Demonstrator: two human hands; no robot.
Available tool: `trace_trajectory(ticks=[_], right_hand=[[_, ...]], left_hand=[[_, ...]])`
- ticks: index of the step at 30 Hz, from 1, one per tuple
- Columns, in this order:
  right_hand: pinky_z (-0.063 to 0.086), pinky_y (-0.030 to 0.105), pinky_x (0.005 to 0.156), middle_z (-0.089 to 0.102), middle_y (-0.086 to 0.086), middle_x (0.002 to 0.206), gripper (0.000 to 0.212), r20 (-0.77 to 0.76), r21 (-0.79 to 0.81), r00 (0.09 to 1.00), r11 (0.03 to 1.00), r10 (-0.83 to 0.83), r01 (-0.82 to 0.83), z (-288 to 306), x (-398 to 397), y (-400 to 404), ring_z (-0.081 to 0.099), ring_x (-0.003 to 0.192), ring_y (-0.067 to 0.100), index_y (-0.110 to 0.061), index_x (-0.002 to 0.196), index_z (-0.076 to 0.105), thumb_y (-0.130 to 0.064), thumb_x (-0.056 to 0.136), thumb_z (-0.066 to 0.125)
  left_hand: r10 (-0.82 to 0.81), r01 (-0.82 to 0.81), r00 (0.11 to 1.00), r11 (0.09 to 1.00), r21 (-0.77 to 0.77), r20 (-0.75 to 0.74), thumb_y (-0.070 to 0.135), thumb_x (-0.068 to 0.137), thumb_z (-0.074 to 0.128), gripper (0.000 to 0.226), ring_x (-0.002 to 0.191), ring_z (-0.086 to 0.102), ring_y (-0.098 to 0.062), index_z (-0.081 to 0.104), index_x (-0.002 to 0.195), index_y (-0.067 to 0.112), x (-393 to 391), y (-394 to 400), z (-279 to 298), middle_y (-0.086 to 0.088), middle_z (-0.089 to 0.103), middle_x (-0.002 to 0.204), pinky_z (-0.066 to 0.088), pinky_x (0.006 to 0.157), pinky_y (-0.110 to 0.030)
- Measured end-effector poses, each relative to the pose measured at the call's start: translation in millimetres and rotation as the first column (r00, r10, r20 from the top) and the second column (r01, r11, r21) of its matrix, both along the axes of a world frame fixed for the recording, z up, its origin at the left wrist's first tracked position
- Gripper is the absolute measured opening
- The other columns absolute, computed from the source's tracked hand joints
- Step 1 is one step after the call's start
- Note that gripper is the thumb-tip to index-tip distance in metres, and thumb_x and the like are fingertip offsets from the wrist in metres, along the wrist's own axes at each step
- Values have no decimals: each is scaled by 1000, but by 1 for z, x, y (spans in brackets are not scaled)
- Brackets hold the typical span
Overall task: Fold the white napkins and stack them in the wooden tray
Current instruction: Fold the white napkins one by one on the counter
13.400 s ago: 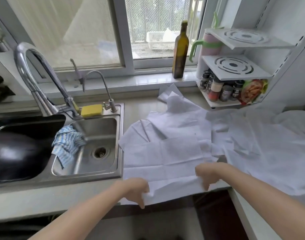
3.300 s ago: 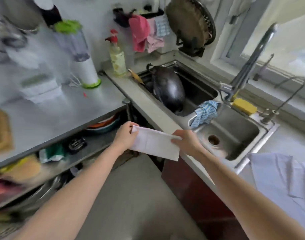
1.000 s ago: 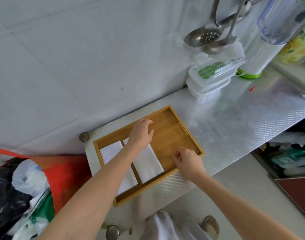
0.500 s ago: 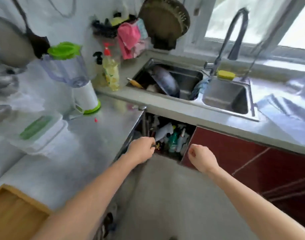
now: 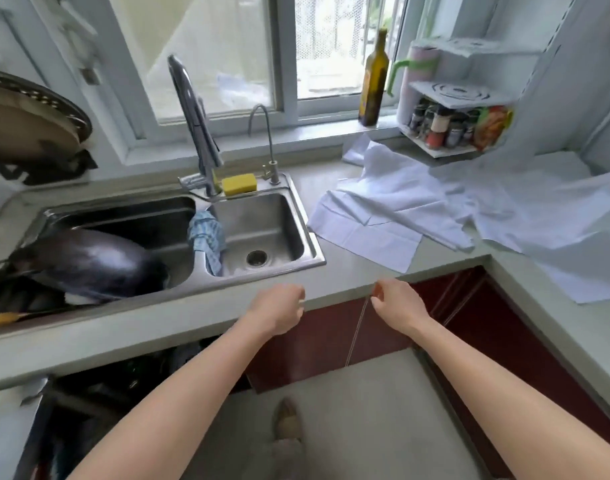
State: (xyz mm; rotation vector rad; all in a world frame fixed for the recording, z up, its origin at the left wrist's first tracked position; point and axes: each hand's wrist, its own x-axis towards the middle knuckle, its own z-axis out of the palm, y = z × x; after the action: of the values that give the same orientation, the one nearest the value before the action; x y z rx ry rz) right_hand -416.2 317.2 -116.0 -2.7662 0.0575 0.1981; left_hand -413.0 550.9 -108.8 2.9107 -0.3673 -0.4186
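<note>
I am reaching with both hands, left hand [image 5: 279, 308] and right hand [image 5: 397, 304], loosely curled and empty, toward the nearest napkin [image 5: 366, 233] at one o'clock; I should be pinching its near corners squarely.

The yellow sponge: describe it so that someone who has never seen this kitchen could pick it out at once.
Find the steel double sink under the window. On its back ledge, between the tall faucet and the thin curved tap, lies the yellow sponge. It is the only bright yellow block there; the nearby cloth is blue checked.

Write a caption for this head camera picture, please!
Two empty hands, left and right, reach toward unfolded white napkins on the counter beside the sink.
</note>
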Motion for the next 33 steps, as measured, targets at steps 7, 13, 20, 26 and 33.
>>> trace_trajectory(ticks=[7,13,20,26,33], right_hand=[[49,36,82,56,7,119,25,-104,-8,987,993,-120,120,-9,95,-44,57,101,26,-11,115,53,-16,91,49],[47,36,87,51,7,130,34,-147,-8,966,977,-214,215,-30,160,-69,55,111,28,-10,126,50,-21,93,51],[40,33,85,47,13,131,40,-97,145,925,914,-368,379,-35,260,-155,48,116,29,-4,130,45,-19,93,53],[38,34,95,47,15,135,47,-205,271,883,842,-423,467,-41,333,-227,47,122,31,-4,133,44,-22,92,57],[42,26,62,59,7,78,9,-289,574,915,714,-281,401,-49,371,-233,56,74,21,-5,90,66,-9,83,69]], left_hand=[[-178,178,984,983,38,-26,24,92,50,35,116,53,-23,54,127,19,165,-48,1,-1,56,128,48,87,-36],[-269,278,958,956,96,-96,22,94,49,39,122,48,-25,49,132,14,260,-90,-9,-5,50,132,45,93,-36],[-243,247,968,967,63,-65,20,92,52,43,122,49,-29,48,134,12,335,-160,-20,-10,49,135,46,94,-39],[-167,169,981,986,11,-103,17,91,53,47,121,45,-31,43,136,10,370,-226,-17,-12,45,134,42,97,-43],[-185,185,981,983,-16,-51,20,91,58,59,135,31,-27,33,145,15,388,-261,-19,-9,32,149,36,104,-37]])
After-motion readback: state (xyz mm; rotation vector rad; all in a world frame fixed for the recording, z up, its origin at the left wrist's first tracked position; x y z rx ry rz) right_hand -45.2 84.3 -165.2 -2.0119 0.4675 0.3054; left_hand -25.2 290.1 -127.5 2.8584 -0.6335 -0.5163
